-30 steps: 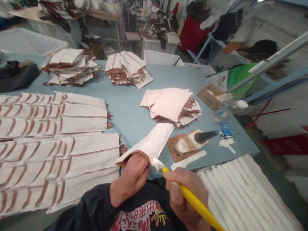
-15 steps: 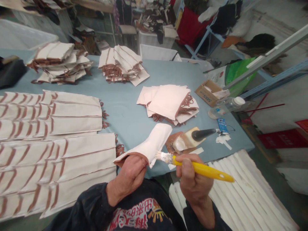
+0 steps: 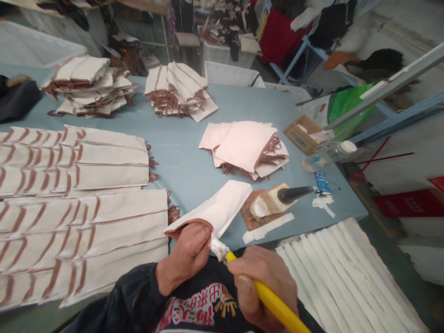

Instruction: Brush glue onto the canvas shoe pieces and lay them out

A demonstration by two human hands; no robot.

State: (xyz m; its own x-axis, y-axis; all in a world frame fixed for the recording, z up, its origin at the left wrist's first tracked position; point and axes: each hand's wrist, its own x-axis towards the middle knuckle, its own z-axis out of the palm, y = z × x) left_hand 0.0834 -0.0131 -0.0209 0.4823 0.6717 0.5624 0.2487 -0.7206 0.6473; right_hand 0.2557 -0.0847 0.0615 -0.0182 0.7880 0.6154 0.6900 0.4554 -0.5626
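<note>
A blue-covered worktable (image 3: 194, 171) fills most of the frame, with rows of overlapped cream pieces edged in brown (image 3: 79, 203) spread across its left half. Stacks of the same folded pieces (image 3: 88, 85) sit at upper left and upper centre, and a looser pile (image 3: 246, 148) lies just right of centre. At lower right, a bed of white strips (image 3: 347, 273) lies side by side beyond the table edge. Right of centre, a glue-smeared tool with a black handle (image 3: 277, 199) rests on a brown scrap, with a small cardboard box (image 3: 301, 136) and a clear bottle (image 3: 329, 155) near the right edge of the table.

At lower centre, the person's left hand (image 3: 187, 256) is closed around the brown-trimmed end of a folded cream piece (image 3: 218, 210), which angles up and right, clear of the table. The right hand (image 3: 263, 286) is wrapped around the yellow handle of a brush (image 3: 274, 305), its white, paste-laden bristles touching the piece's near edge beside the left fingers.

The piece looks light, thin and pliable, likely to flop or crease if held far from the worked edge. A pinch close to the trimmed end, as here, seems the steadiest hold. The wet edge is probably tacky, so fingers are best kept just off it.
</note>
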